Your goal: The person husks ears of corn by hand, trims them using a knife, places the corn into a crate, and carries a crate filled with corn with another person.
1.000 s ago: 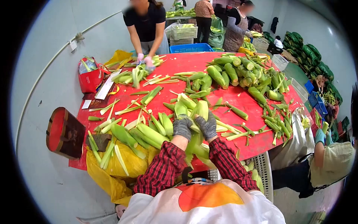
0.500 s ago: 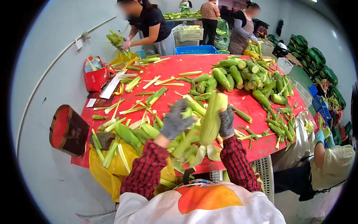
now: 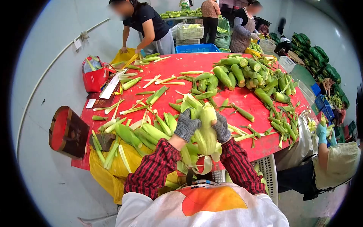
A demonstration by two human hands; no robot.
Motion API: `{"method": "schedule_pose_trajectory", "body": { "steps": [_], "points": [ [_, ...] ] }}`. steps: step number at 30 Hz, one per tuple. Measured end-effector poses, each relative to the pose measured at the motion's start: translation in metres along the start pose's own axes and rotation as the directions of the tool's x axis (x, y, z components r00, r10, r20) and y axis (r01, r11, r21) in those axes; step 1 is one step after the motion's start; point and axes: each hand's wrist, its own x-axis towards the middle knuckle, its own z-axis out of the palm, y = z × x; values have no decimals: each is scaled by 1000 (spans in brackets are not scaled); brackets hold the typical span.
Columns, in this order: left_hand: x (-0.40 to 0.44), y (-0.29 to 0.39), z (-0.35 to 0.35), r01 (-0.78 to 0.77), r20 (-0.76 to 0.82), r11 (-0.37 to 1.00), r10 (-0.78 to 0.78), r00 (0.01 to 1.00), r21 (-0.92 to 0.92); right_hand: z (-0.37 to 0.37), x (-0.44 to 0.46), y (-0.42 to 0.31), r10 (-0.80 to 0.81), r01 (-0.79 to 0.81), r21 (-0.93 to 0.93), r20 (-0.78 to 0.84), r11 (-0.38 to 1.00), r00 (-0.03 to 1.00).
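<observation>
A pale green ear of corn (image 3: pixel 207 126), partly husked, stands upright between my gloved hands at the near edge of the red table. My right hand (image 3: pixel 221 128), in a grey glove, is wrapped around its right side, thumb to the front. On its left side, my left hand (image 3: pixel 186 126) is closed on a green husk leaf; its fingertips are partly hidden. Loose husk strips hang below the ear. Stripped husk leaves (image 3: pixel 151 132) lie heaped to the left of my hands.
A pile of unhusked corn (image 3: pixel 242 73) covers the table's (image 3: pixel 166 108) far right. A yellow sack (image 3: pixel 121 166) hangs at the near left, and a white crate (image 3: pixel 267 172) stands below the front edge. Co-workers stand at the far side; another person's gloved hands (image 3: pixel 322 133) work at right.
My left hand has moved right and closed at the ear, where it was spread apart from it. The ear is slightly lower. The co-worker at far left has lowered their hands to a yellow sack.
</observation>
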Motion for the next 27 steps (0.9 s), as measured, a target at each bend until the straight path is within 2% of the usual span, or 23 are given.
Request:
{"method": "schedule_pose_trajectory", "body": {
  "steps": [2,4,5,6,8,9,10,11,12,14,15,16,17,18,19,21,22,23,24,25,26,27],
  "points": [
    [8,-19,-11,28,-17,1000,-28,999,5,2,-1,7,38,-36,50,-31,998,999],
    [16,-18,-13,129,-239,961,-189,952,-246,-3,8,24,-21,9,-85,-140,996,990],
    [16,-13,-8,127,-338,953,-219,916,-274,16,9,6,-96,55,-252,-156,966,983],
    [16,-20,-11,131,-336,953,-222,915,-274,20,13,19,-177,115,-261,-228,958,957],
    [12,-42,-21,-109,-142,898,52,989,-427,7,17,27,-138,54,-232,-364,971,921],
    [1,-29,-18,-141,-108,842,99,989,-520,-6,21,33,-168,36,-292,-442,956,881],
    [-20,-12,-23,-110,-113,875,64,992,-471,-28,26,42,-46,20,-54,-537,998,842],
    [-31,-23,-44,-151,-75,885,132,988,-441,-52,32,44,59,98,230,-592,968,804],
    [-54,-3,-49,-117,-102,833,73,992,-540,-70,37,41,172,193,484,-611,853,773],
    [-56,-25,-82,-21,-202,829,-111,973,-559,-70,39,21,237,187,581,-575,792,783],
    [-55,-23,-88,-18,-203,826,-118,972,-563,-67,48,25,156,249,468,-669,848,727],
    [-49,-19,-94,3,-187,874,-107,977,-485,-68,47,24,68,206,358,-623,911,779],
    [-45,-13,-106,24,-168,917,-98,981,-398,-62,49,14,31,243,314,-666,918,745],
    [-40,2,-123,27,-277,966,-101,956,-257,-54,51,5,-7,278,271,-704,922,710],
    [-32,14,-128,-127,-297,987,150,943,96,-48,57,-8,-17,289,272,-699,918,715],
    [-38,77,-89,-341,-319,896,423,848,283,-34,61,-31,-124,150,-12,-634,989,763],
    [-34,91,-60,-408,-173,752,560,810,518,-23,66,-37,-205,61,-258,-579,964,789],
    [-26,92,-33,-446,-24,648,582,813,617,-5,69,-46,-220,52,-327,-500,943,838],
    [-15,89,-11,-345,44,564,479,877,750,11,72,-53,-229,55,-393,-413,918,882],
    [4,73,3,-165,-19,655,264,964,737,23,74,-52,-193,114,-223,-373,968,907],
    [28,45,6,-302,123,912,278,953,277,30,77,-52,-170,166,-42,-328,985,929],
    [26,44,7,-310,46,906,311,949,289,25,81,-44,-396,368,-252,-71,895,916]
  ]
}}
